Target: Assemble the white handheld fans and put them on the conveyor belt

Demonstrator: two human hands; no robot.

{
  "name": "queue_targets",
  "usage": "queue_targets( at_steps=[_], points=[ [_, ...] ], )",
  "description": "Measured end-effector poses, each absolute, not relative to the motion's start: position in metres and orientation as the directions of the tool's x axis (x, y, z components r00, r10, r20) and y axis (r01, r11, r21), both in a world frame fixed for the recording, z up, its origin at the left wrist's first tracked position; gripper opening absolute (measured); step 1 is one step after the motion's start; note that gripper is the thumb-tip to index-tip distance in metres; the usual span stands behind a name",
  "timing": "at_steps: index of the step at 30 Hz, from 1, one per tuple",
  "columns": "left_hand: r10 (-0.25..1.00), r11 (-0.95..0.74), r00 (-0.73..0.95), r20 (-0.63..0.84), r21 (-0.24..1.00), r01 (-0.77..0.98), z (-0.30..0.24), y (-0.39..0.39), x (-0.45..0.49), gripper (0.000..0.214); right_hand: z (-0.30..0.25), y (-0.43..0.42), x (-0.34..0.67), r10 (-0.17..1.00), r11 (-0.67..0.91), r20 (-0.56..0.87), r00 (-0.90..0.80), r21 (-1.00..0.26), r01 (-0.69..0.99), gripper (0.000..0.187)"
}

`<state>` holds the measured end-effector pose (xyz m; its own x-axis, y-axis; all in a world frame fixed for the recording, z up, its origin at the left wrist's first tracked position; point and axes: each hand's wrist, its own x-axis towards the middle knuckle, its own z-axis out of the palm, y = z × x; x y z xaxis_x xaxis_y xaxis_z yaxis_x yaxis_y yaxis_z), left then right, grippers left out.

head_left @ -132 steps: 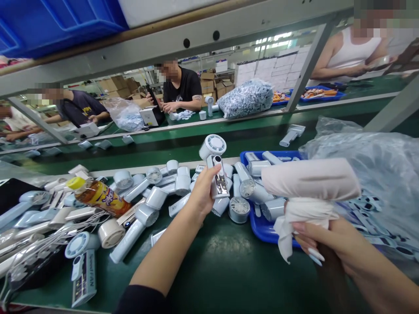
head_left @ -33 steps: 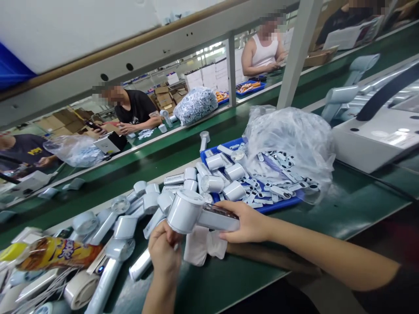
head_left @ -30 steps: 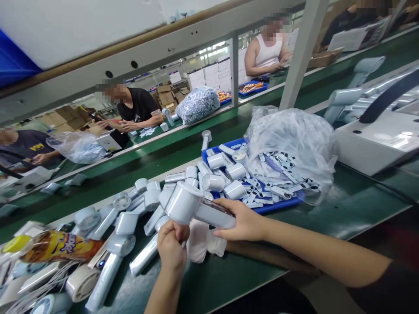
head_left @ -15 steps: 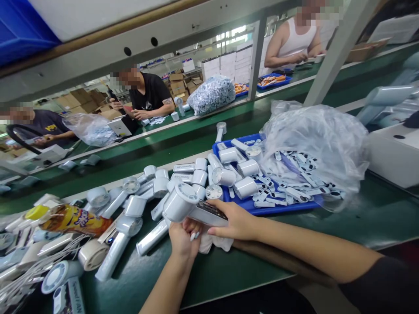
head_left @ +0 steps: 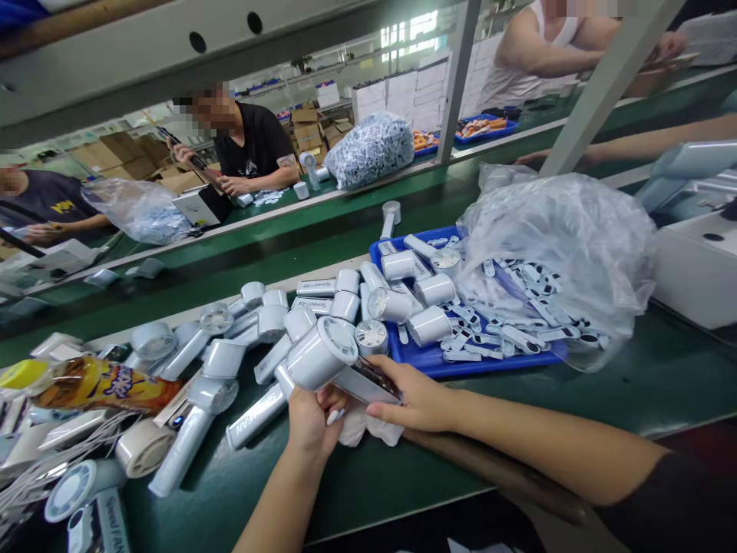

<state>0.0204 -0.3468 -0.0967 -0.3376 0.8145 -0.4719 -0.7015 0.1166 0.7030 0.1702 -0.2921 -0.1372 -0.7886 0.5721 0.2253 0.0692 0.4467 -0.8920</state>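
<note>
Hands [head_left: 311,422] [head_left: 415,398] around fan [head_left: 322,355], head seemingly up-left

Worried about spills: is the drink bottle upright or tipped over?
Tipped over: the drink bottle lies on its side among loose fans, yellow cap pointing left.

Fan pile [head_left: 270,338] left; belt [head_left: 650,384] right seemingly bare.

fan [head_left: 322,355]: pale white-blue, slotted face | cloth [head_left: 360,422]: white | table [head_left: 403,476]: dark green | tray [head_left: 437,359]: blue | bottle [head_left: 97,385]: orange-brown, yellow cap | bag [head_left: 558,230]: clear plastic
</note>
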Motion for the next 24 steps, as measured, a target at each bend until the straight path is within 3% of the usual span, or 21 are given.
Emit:
queue_targets(
  at_steps=[24],
  points=[
    [0.907,0.056,-0.285,-0.309,0.76,-0.647,-0.105,-0.355,0.023,0.018,-0.151,-0.301,0.17,0.606,0.417,0.247,-0.756,-0.908,0.038,0.051]
  ],
)
